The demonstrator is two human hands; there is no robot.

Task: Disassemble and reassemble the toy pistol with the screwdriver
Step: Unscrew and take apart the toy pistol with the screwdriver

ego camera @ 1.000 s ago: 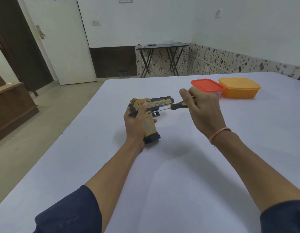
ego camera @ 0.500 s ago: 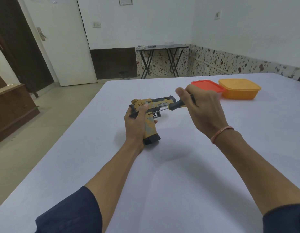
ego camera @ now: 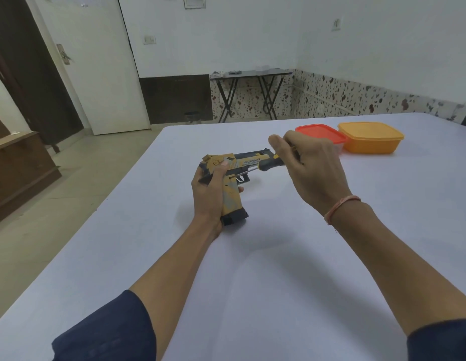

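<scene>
Toy pistol (ego camera: pixel 231 201) is being gripped by the handle in the left hand's (ego camera: pixel 207 195) curled fingers, butt down over the table (ego camera: pixel 278 269). Screwdriver (ego camera: pixel 271 164) is being pinched by the right hand (ego camera: pixel 311 166), tip against the pistol's side. Two boxes (ego camera: pixel 370 139) are sitting beyond.

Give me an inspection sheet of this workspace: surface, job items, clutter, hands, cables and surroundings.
Surface: white table, plain covering.
Job's things: toy pistol held with its grip downward; screwdriver tip against its side near the trigger.
Clutter: red-lidded container and orange container side by side, far right.
Grippers: left hand grips the pistol's grip; right hand holds the screwdriver handle.
Cables: nothing seen.
Surroundings: folding table by the far wall, white door, wooden cabinet at left.
</scene>
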